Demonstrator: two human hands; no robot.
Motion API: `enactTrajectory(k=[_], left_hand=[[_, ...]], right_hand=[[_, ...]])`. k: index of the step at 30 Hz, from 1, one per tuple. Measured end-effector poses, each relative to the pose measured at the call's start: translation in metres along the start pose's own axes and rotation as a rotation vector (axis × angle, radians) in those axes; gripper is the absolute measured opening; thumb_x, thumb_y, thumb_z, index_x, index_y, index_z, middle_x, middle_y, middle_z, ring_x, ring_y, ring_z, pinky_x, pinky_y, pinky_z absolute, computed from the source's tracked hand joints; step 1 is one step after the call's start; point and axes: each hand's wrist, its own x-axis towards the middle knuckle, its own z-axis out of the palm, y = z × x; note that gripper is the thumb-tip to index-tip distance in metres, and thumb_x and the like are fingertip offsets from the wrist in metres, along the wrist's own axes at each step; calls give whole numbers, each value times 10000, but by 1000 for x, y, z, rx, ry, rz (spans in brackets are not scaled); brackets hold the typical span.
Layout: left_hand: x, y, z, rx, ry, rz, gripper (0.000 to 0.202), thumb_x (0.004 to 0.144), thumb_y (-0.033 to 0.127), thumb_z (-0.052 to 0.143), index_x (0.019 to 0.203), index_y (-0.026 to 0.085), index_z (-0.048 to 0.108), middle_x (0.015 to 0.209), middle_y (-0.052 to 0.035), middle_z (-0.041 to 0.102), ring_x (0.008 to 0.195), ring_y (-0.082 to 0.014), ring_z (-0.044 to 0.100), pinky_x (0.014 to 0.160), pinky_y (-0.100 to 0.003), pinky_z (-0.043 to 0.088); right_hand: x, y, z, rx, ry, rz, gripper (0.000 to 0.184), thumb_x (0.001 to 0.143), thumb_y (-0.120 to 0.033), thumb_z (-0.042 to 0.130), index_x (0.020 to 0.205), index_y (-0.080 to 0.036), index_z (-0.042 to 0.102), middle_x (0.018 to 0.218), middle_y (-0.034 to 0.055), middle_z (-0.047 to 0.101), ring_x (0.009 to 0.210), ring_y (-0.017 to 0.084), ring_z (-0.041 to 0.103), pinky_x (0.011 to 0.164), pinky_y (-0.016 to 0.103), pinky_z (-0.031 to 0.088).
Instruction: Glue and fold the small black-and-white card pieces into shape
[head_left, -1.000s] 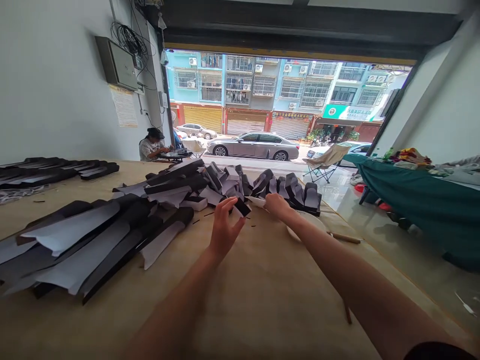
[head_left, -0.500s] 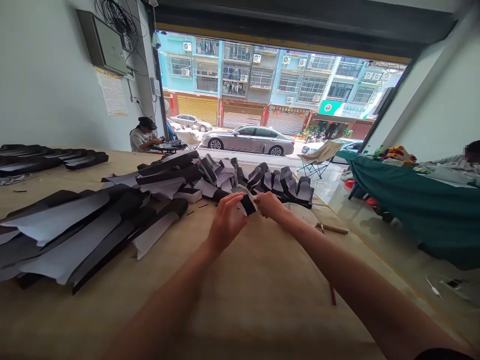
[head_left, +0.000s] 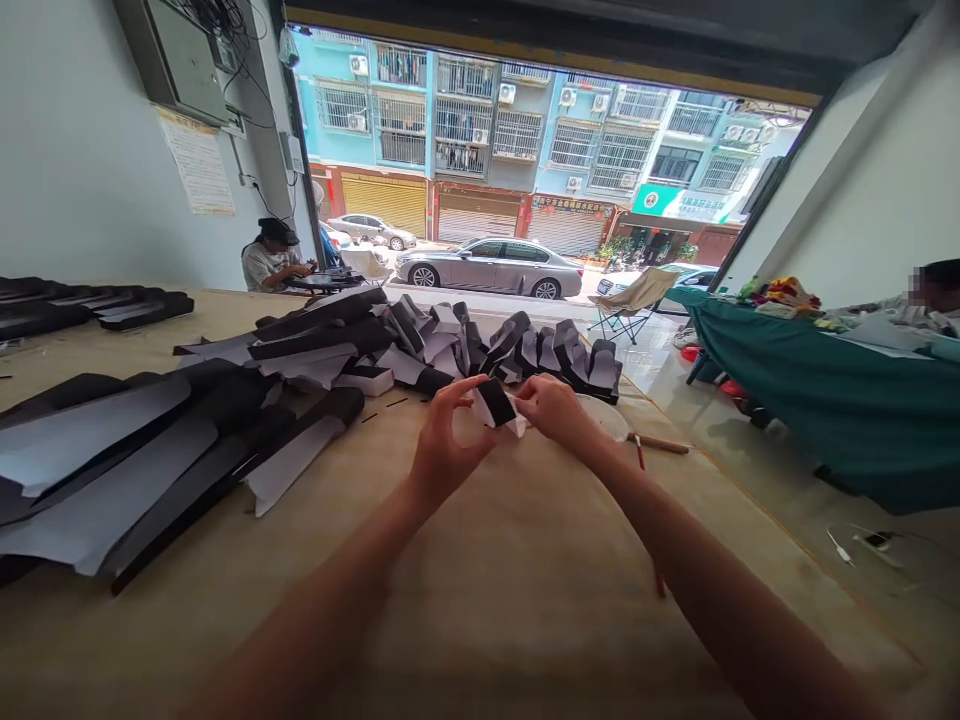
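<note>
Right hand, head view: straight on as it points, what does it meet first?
The right hand meets the small black-and-white piece first, already at its fingertips; the left hand seems to lie just beyond, though depth is unclear.

On the desk [head_left: 487, 610] — stacked paper-backed pieces [head_left: 150, 440] to the left, upright pieces [head_left: 555, 360] ahead, a round plate [head_left: 607, 415] to the right — with the street [head_left: 487, 275] beyond.

Across the street, a green-and-white shop sign [head_left: 679, 203] carries Chinese characters, blurred, unreadable. A dark signboard [head_left: 568, 205] over the roller shutters also has characters, too small to read. Printed paper notice [head_left: 196, 148] on the left wall: text too small. Nothing legible.
</note>
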Motion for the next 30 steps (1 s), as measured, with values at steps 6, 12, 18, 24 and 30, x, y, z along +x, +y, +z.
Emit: enactTrajectory(k=[6,12,18,24,30], left_hand=[[-1,12,4,-72,0,43,601,698,166,704,1233,231,438,1209,-86,579,1111,-215,580,870,-347,549],[1,7,6,-46,65,-25,597,689,190,721,1218,245,451,1200,-77,573,1109,-229,583,868,-362,546],[-4,13,11,-62,-48,44,639,684,173,727,1243,263,431,1198,-75,589,1109,-232,589,874,-378,546],[-4,24,11,-12,-194,190,630,711,146,707,1264,238,422,1188,-69,622,1132,-208,575,972,-403,506],[-8,28,15,-5,-226,237,625,732,154,693,1281,242,405,1189,-67,626,1128,-209,577,952,-425,520]], right_hand=[[-40,18,0,153,190,1,311,918,-257,247,753,-189,502,728,54,598,681,168,560,663,286,417],[-61,31,7,309,282,-77,52,814,-245,495,826,-195,489,813,45,587,621,140,550,575,259,429],[-72,19,-8,551,283,-31,230,906,-277,392,720,-214,513,688,16,595,650,149,552,659,292,429],[-83,2,-24,981,67,-74,149,829,-261,494,905,-213,612,848,17,616,793,162,558,734,297,444],[-86,-10,-21,1134,-1,-7,106,778,-296,596,808,-195,609,778,4,610,726,145,547,692,283,443]])
